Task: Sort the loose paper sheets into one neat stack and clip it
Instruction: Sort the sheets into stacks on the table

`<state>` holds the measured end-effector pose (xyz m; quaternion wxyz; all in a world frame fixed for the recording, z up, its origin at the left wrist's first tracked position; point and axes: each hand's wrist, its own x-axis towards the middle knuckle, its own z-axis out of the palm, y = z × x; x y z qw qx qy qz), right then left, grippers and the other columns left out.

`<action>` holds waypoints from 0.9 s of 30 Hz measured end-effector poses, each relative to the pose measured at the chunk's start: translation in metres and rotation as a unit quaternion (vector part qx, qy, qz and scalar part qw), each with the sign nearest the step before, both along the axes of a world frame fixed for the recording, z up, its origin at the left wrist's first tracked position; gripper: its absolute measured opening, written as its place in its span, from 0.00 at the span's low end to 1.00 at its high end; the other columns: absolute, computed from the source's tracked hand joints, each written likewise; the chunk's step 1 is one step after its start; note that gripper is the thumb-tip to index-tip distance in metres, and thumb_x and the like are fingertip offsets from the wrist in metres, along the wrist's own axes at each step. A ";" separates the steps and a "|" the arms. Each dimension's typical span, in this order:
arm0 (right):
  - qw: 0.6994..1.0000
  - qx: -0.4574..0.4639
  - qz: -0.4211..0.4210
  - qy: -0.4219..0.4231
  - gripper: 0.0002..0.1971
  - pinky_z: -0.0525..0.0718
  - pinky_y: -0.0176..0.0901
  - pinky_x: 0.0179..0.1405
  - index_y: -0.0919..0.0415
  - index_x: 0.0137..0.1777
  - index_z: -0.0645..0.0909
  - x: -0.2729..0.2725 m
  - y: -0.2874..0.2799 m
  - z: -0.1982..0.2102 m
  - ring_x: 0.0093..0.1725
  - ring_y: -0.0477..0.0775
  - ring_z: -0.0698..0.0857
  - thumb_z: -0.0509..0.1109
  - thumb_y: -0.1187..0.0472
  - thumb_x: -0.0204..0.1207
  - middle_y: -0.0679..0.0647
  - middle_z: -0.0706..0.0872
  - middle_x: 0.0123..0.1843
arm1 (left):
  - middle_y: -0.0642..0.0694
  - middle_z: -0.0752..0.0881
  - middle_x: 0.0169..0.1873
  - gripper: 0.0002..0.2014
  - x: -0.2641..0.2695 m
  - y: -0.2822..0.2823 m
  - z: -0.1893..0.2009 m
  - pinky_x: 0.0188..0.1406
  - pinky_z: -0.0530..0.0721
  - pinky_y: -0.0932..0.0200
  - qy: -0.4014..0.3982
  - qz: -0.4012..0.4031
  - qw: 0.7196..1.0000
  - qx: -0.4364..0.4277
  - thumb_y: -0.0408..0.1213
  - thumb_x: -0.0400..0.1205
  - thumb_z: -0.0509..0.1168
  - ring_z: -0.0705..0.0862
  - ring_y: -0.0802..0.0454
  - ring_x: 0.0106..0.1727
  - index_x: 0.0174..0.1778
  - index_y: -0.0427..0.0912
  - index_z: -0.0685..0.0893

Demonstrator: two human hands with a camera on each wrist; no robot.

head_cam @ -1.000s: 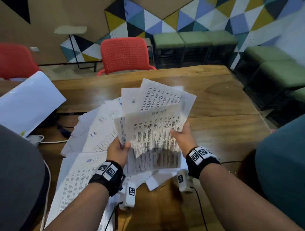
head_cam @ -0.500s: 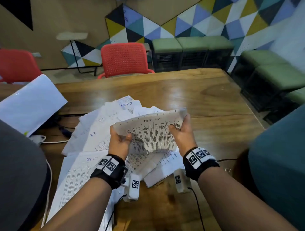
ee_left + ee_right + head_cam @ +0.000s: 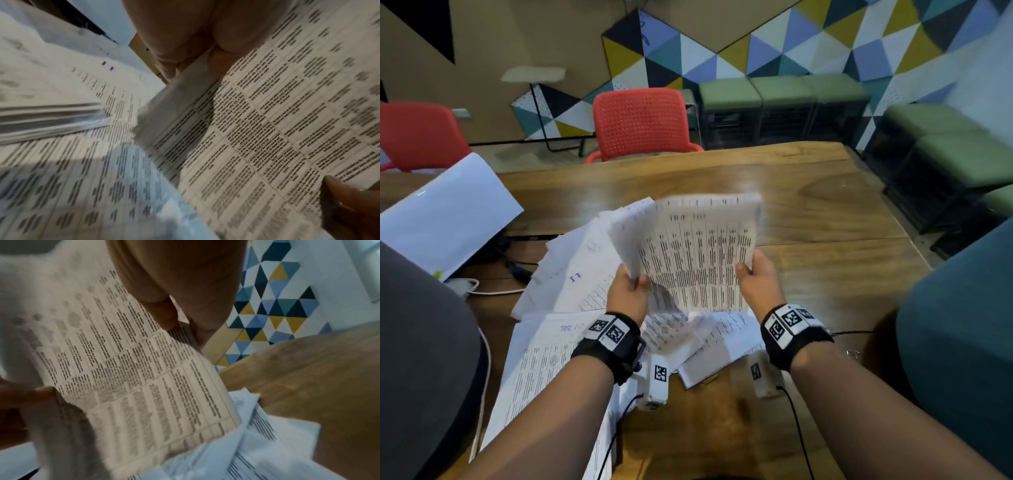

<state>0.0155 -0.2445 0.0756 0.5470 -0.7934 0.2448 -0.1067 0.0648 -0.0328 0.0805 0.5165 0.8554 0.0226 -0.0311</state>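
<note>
I hold a bundle of printed sheets [image 3: 695, 253] upright above the wooden table [image 3: 825, 212]. My left hand [image 3: 628, 291] pinches its left edge and my right hand [image 3: 755, 279] pinches its right edge. In the left wrist view my left hand [image 3: 185, 53] grips the held sheets [image 3: 267, 129] between thumb and fingers. From the right wrist, my right hand [image 3: 180, 305] is seen pinching the held sheets [image 3: 133, 369] at their edge. More loose printed sheets [image 3: 558, 294] lie fanned out on the table under and left of the bundle. No clip is in view.
A large blank white sheet [image 3: 445, 216] lies at the left over cables [image 3: 493, 291]. Red chairs [image 3: 642, 120] stand behind the table and green stools [image 3: 784, 102] line the patterned wall. A teal chair back [image 3: 962, 342] is close on my right, a dark one [image 3: 421, 359] on my left.
The fanned, uneven bundle in my hands dropped and flattened toward the table half a second ago. Now it is raised upright again with its sheets gathered closer together.
</note>
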 end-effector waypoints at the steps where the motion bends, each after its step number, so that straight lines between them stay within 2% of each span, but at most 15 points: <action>1: 1.000 -0.011 0.009 -0.009 0.10 0.89 0.53 0.47 0.57 0.59 0.79 0.005 0.002 0.006 0.47 0.54 0.86 0.62 0.67 0.82 0.52 0.87 0.51 | 0.46 0.82 0.48 0.12 0.002 0.003 0.005 0.42 0.79 0.57 -0.009 0.013 1.000 -0.016 0.34 0.86 0.58 0.82 0.45 0.49 0.65 0.39 0.72; 3: 0.999 -0.031 0.030 -0.007 0.10 0.86 0.46 0.40 0.57 0.60 0.79 0.011 0.011 0.010 0.42 0.51 0.84 0.62 0.66 0.82 0.51 0.86 0.49 | 0.47 0.81 0.50 0.19 0.005 0.014 0.012 0.44 0.80 0.56 -0.019 0.040 0.999 -0.029 0.34 0.85 0.59 0.83 0.46 0.48 0.72 0.42 0.65; 4: 0.999 -0.034 0.041 0.002 0.12 0.84 0.44 0.40 0.57 0.62 0.78 0.012 0.019 0.009 0.43 0.51 0.84 0.61 0.67 0.82 0.51 0.86 0.50 | 0.46 0.81 0.50 0.21 0.006 0.022 0.011 0.40 0.79 0.59 -0.018 0.050 0.998 -0.023 0.32 0.85 0.59 0.82 0.48 0.44 0.74 0.44 0.63; 6: 0.997 -0.026 0.066 0.026 0.17 0.84 0.45 0.48 0.56 0.69 0.76 0.010 0.037 0.001 0.53 0.55 0.85 0.60 0.67 0.82 0.52 0.86 0.57 | 0.43 0.80 0.49 0.25 0.002 0.040 0.005 0.31 0.74 0.62 -0.008 0.064 0.998 0.011 0.27 0.84 0.57 0.80 0.49 0.38 0.76 0.46 0.60; 8: 0.994 -0.018 0.098 0.041 0.24 0.83 0.46 0.55 0.52 0.78 0.68 0.004 0.060 -0.009 0.59 0.54 0.84 0.60 0.66 0.83 0.50 0.83 0.63 | 0.39 0.81 0.46 0.27 -0.006 0.061 -0.006 0.35 0.76 0.59 0.013 0.078 0.995 0.057 0.24 0.84 0.56 0.80 0.46 0.37 0.77 0.50 0.60; 9: 0.992 -0.014 0.116 0.048 0.28 0.82 0.44 0.53 0.49 0.81 0.62 -0.001 0.071 -0.015 0.56 0.51 0.83 0.60 0.66 0.83 0.47 0.81 0.62 | 0.40 0.82 0.43 0.28 -0.010 0.073 -0.013 0.39 0.76 0.56 0.029 0.083 0.993 0.079 0.24 0.84 0.56 0.79 0.45 0.36 0.77 0.51 0.60; 11: 0.987 -0.014 0.148 0.062 0.32 0.79 0.36 0.39 0.43 0.82 0.55 -0.010 0.095 -0.024 0.39 0.46 0.81 0.60 0.67 0.83 0.44 0.77 0.50 | 0.42 0.80 0.36 0.27 -0.017 0.097 -0.027 0.41 0.76 0.53 0.060 0.093 0.987 0.116 0.25 0.84 0.56 0.78 0.46 0.35 0.76 0.53 0.62; 12: 0.983 -0.019 0.171 0.067 0.30 0.76 0.33 0.31 0.42 0.80 0.59 -0.013 0.106 -0.029 0.30 0.44 0.77 0.59 0.68 0.83 0.44 0.77 0.48 | 0.41 0.80 0.38 0.26 -0.019 0.110 -0.033 0.41 0.76 0.52 0.075 0.101 0.984 0.129 0.25 0.84 0.56 0.78 0.45 0.36 0.75 0.53 0.63; 13: 0.977 -0.026 0.199 0.075 0.26 0.73 0.31 0.27 0.45 0.76 0.65 -0.014 0.119 -0.036 0.26 0.43 0.74 0.59 0.70 0.82 0.46 0.78 0.50 | 0.38 0.81 0.42 0.26 -0.023 0.123 -0.037 0.43 0.75 0.52 0.090 0.110 0.980 0.140 0.25 0.84 0.56 0.79 0.43 0.39 0.75 0.52 0.64; 14: 0.970 -0.039 0.225 0.084 0.22 0.71 0.29 0.26 0.49 0.71 0.71 -0.015 0.128 -0.043 0.27 0.42 0.72 0.59 0.70 0.81 0.49 0.81 0.56 | 0.35 0.81 0.47 0.26 -0.025 0.134 -0.043 0.45 0.75 0.52 0.102 0.116 0.976 0.153 0.25 0.83 0.56 0.79 0.42 0.43 0.76 0.51 0.65; 16: 0.953 -0.064 0.271 0.117 0.17 0.70 0.28 0.30 0.54 0.66 0.78 -0.015 0.150 -0.057 0.33 0.43 0.74 0.60 0.69 0.81 0.54 0.81 0.66 | 0.32 0.81 0.57 0.27 -0.030 0.160 -0.053 0.49 0.76 0.51 0.127 0.128 0.968 0.176 0.25 0.83 0.56 0.79 0.39 0.49 0.77 0.49 0.66; 18: 0.934 -0.081 0.318 0.144 0.17 0.74 0.30 0.36 0.57 0.67 0.78 -0.018 0.170 -0.062 0.37 0.45 0.75 0.60 0.68 0.81 0.55 0.81 0.69 | 0.34 0.82 0.60 0.28 -0.036 0.182 -0.061 0.55 0.80 0.47 0.150 0.144 0.960 0.186 0.25 0.82 0.57 0.82 0.36 0.54 0.77 0.49 0.67; 21: 0.908 -0.091 0.375 0.163 0.19 0.75 0.33 0.47 0.59 0.69 0.78 -0.022 0.191 -0.063 0.45 0.48 0.79 0.62 0.69 0.79 0.56 0.81 0.68 | 0.33 0.83 0.59 0.27 -0.044 0.207 -0.071 0.60 0.80 0.45 0.176 0.158 0.948 0.214 0.25 0.80 0.58 0.82 0.33 0.58 0.76 0.46 0.69; 23: 0.890 -0.106 0.403 0.185 0.21 0.73 0.33 0.50 0.58 0.71 0.77 -0.022 0.203 -0.069 0.52 0.52 0.82 0.62 0.70 0.79 0.57 0.80 0.69 | 0.32 0.83 0.57 0.25 -0.048 0.218 -0.075 0.58 0.80 0.45 0.200 0.170 0.936 0.233 0.25 0.80 0.57 0.82 0.32 0.57 0.74 0.45 0.70; 27: 0.877 -0.120 0.413 0.216 0.24 0.73 0.32 0.55 0.54 0.72 0.75 -0.022 0.218 -0.081 0.60 0.51 0.80 0.61 0.73 0.78 0.54 0.77 0.72 | 0.32 0.83 0.56 0.25 -0.053 0.233 -0.083 0.57 0.80 0.45 0.228 0.173 0.924 0.252 0.25 0.79 0.56 0.82 0.33 0.56 0.73 0.43 0.70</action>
